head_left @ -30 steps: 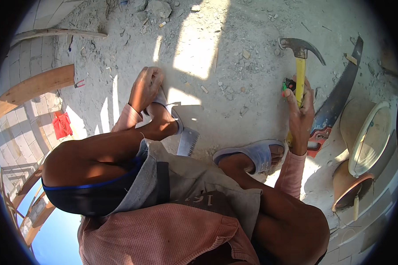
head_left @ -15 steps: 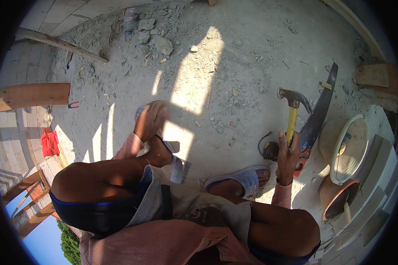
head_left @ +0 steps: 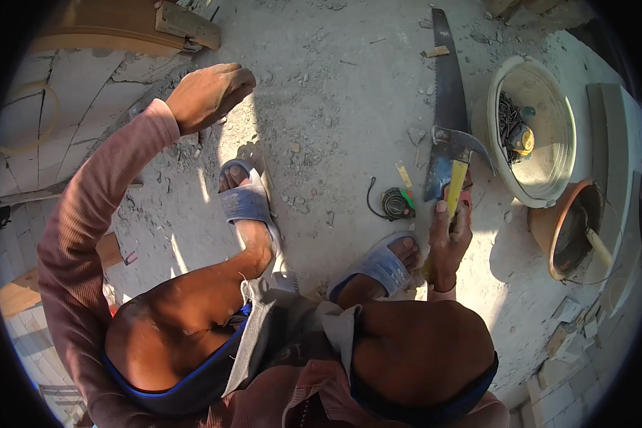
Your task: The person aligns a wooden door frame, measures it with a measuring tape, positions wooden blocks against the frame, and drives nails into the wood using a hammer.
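Grasping one hammer (head_left: pixel 459 178): right grip (head_left: pixel 447 248) | left grip (head_left: pixel 208 96): curled, contents unclear | one saw (head_left: pixel 450 89)

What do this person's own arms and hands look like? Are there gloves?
The left sleeve is long, dusty pink and finely ribbed, ending at the wrist. Of the right sleeve, only a pink bit shows. The left hand and right hand wear no gloves.

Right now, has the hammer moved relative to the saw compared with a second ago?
Yes, rightward. Judged against the saw, the hammer was apart on its left; now it overlaps the saw in this view.
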Demonstrator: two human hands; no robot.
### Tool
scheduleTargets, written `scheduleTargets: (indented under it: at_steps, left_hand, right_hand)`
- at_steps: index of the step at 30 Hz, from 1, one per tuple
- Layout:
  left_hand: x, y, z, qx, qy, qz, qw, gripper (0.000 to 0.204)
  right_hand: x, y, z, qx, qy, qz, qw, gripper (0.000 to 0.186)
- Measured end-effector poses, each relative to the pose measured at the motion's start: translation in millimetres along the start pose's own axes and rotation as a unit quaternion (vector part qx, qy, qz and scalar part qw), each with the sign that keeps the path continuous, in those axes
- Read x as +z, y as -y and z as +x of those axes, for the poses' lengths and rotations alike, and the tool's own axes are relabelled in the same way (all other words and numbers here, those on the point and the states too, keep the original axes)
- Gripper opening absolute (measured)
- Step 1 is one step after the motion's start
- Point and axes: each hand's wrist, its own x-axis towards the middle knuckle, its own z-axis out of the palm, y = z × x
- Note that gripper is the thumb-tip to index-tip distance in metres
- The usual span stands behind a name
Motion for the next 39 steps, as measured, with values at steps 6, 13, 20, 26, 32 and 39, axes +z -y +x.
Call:
scheduleTargets:
  at_steps: [6, 13, 20, 26, 32, 39]
  left_hand:
    - [63, 28, 107, -0.014, -0.039, -0.13, 0.991, 0.024]
    - [129, 20, 168, -0.019, -0.063, -0.28, 0.958, 0.022]
    - [142, 31, 174, 0.049, -0.08, -0.162, 0.982, 0.023]
    - [151, 25, 181, 0.09, -0.096, -0.207, 0.97, 0.034]
    - [101, 78, 116, -0.106, -0.207, -0.866, 0.444, 0.034]
    - [93, 131, 49, -0.204, -0.363, -0.76, 0.499, 0.03]
  right_hand:
    - [-10, 8, -25, 0.083, -0.015, -0.05, 0.995, 0.021]
    - [-12, 22, -39, 0.105, -0.033, -0.122, 0.986, 0.023]
    - [-33, 117, -22, 0.117, 0.085, -0.222, 0.964, 0.025]
    - [-31, 210, 23, 0.075, 0.221, -0.311, 0.921, 0.034]
    - [83, 187, 70, 0.092, 0.218, -0.069, 0.969, 0.028]
    - [260, 154, 66, -0.016, 0.071, 0.123, 0.99, 0.02]
